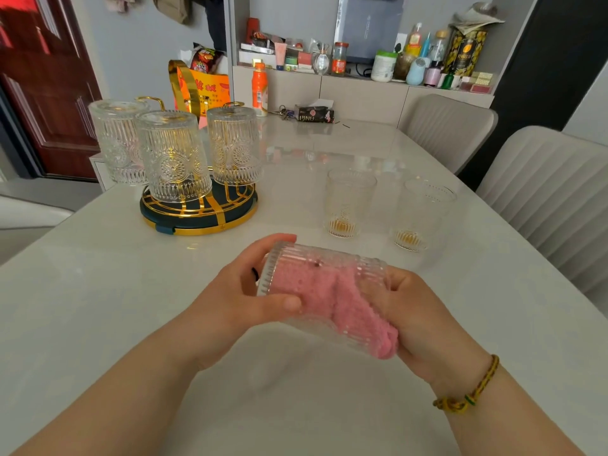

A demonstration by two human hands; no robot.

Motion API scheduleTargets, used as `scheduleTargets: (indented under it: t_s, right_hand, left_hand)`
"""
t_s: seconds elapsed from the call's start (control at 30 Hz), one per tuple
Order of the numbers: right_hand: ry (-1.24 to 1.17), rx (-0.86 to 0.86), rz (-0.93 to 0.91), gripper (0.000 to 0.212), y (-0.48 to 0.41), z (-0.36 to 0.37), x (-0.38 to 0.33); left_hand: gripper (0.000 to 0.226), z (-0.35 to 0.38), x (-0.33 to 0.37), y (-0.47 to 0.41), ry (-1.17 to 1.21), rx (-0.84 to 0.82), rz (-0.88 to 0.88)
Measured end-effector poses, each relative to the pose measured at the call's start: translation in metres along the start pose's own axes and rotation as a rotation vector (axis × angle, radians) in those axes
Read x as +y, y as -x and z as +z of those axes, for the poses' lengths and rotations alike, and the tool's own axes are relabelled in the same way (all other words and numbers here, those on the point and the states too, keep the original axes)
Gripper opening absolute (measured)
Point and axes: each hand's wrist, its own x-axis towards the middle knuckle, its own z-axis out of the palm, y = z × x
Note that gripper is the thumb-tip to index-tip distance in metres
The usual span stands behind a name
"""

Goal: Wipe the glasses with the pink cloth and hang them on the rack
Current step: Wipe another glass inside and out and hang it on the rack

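I have the held glass (296, 256) lying on its side above the surface (98, 291), at the centre of my view and clear of it. Its long axis runs roughly from 9 o'clock to 4 o'clock: thick base toward 9, mouth toward 4. The left grip (243, 291) is curled round the base end, fingers over the top and thumb under the side wall. The right grip (418, 314) is closed on the pink cloth (345, 301), which is pushed in through the mouth and fills most of the inside. I judge the current step to be the inside wipe. The rack (184, 225) stands at 11 o'clock from the held glass, well apart, and carries three hung glasses (172, 156) mouth-down. Two standing glasses (348, 202) wait upright at 1 o'clock, so about half the set appears done. The relation that governs the coming move: the rack lies on the left grip's side, and that grip already has the base. Once the cloth is drawn out toward 4 o'clock, I would expect the left grip to turn the mouth downward and carry the glass toward 11 o'clock. I cannot tell from this view which peg is free.
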Motion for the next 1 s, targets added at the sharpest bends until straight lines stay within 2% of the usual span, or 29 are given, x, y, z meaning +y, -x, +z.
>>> scheduleTargets:
  t_s: [0.03,0.07,0.1,0.13,0.17,0.23,0.3,0.33,0.37,0.43,0.5,0.53,0.6,0.67,0.73,0.8,0.83,0.9,0.97,1.0]
  right_hand:
    - [0.097,0.035,-0.063,0.038,0.001,0.004,-0.002]
    - [0.204,0.034,-0.181,0.035,0.001,0.005,-0.001]
    - [0.343,0.016,-0.342,0.021,0.001,0.007,0.000]
    - [0.506,0.003,-0.479,0.017,0.001,0.006,0.004]
    - [0.675,0.010,-0.570,0.033,0.000,0.004,0.008]
    - [0.771,0.031,-0.629,0.044,-0.003,0.002,0.014]
    - [0.619,0.110,-0.546,0.031,-0.001,0.006,0.007]
    - [0.465,0.119,-0.437,0.020,0.000,0.007,0.005]
    - [0.317,0.122,-0.291,0.021,0.000,0.006,0.002]
    - [0.037,0.071,-0.040,0.023,0.001,0.002,0.001]
    - [-0.158,-0.037,0.068,0.004,0.001,0.002,-0.002]
    - [-0.176,-0.070,0.075,0.013,0.001,0.001,-0.001]
    - [-0.063,-0.051,0.019,0.011,0.000,0.001,0.002]
    - [0.186,-0.023,-0.178,0.014,0.001,0.005,0.004]
    - [0.474,-0.085,-0.401,0.017,0.001,0.009,0.005]
    - [0.667,-0.066,-0.467,0.035,0.001,0.009,0.014]
    - [0.689,-0.018,-0.453,0.033,0.001,0.011,0.013]
    - [0.507,0.042,-0.311,0.007,0.001,0.012,0.008]
    - [0.202,0.063,-0.085,0.025,0.002,0.011,0.003]
    - [0.048,0.060,-0.003,0.026,0.002,0.011,0.002]
  left_hand:
    - [0.071,0.001,0.000,0.000,0.003,0.025,-0.019]
    - [0.061,0.002,0.000,0.000,0.021,0.037,-0.053]
    - [0.046,0.005,0.001,0.001,0.046,0.046,-0.105]
    - [0.034,0.008,0.002,0.003,0.078,0.045,-0.160]
    - [0.030,0.012,0.003,0.004,0.094,0.041,-0.207]
    - [0.034,0.013,0.003,0.006,0.075,0.030,-0.245]
    - [0.039,0.009,0.002,0.005,0.041,-0.012,-0.220]
    - [0.048,0.007,0.002,0.005,0.030,-0.070,-0.203]
    - [0.064,0.005,0.004,0.005,0.012,-0.119,-0.190]
    - [0.092,0.002,0.005,0.005,0.058,-0.143,-0.143]
    - [0.099,-0.001,0.004,0.005,0.103,-0.087,-0.063]
    - [0.096,0.000,0.004,0.004,0.096,-0.065,-0.033]
    - [0.085,0.003,0.004,0.003,0.077,-0.021,-0.016]
    - [0.057,0.004,0.004,0.004,0.099,0.016,-0.074]
    - [0.031,0.007,0.002,0.003,0.154,0.028,-0.186]
    - [0.043,0.010,0.000,0.004,0.167,0.057,-0.273]
    - [0.047,0.010,-0.001,0.005,0.159,0.068,-0.290]
    - [0.047,0.008,0.000,0.005,0.118,0.046,-0.284]
    - [0.050,0.006,0.004,0.005,0.077,-0.070,-0.199]
    - [0.061,0.005,0.007,0.004,0.077,-0.112,-0.156]
